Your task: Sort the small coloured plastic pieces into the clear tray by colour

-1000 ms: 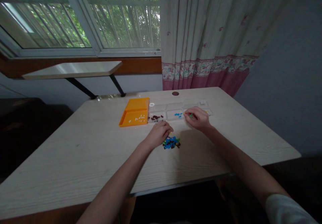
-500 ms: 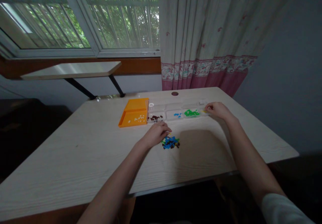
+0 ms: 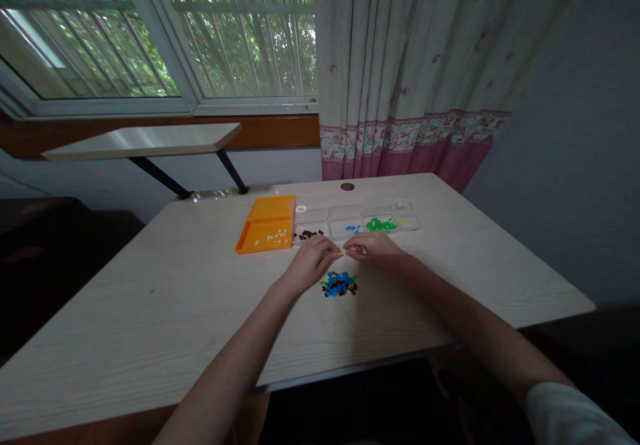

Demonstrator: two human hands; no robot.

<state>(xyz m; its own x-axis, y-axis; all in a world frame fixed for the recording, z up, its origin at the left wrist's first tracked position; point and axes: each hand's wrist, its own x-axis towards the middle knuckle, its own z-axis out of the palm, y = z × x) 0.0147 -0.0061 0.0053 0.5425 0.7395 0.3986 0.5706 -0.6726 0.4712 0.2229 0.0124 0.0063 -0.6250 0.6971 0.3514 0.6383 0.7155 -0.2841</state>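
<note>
Pinching point: left hand (image 3: 311,263) and right hand (image 3: 376,250) meet fingertip to fingertip low over the table (image 3: 150,312), with a tiny yellow piece (image 3: 341,254) right between them.
Left grip: fingertips look closed together on the yellow piece, knuckles curled over.
Right grip: fingertips are drawn in at the same piece; touching it or just short, I cannot tell.
Pile: mixed coloured pieces (image 3: 340,284), mostly blue and dark, sit just on the near side of both hands.
Compartment tray: a clear compartment tray (image 3: 345,210) lies just beyond the hands, holding brown pieces (image 3: 307,234), blue pieces (image 3: 353,228) and green pieces (image 3: 381,224), each in its own compartment.
Orange tray: an orange tray (image 3: 270,208) sits against the clear one's left end, with white bits inside.
Handling: the piece looks featherlight, hard and slick, and likely to flick away. It is best taken by its sides between thumb and forefinger pads, with a gentle squeeze.
</note>
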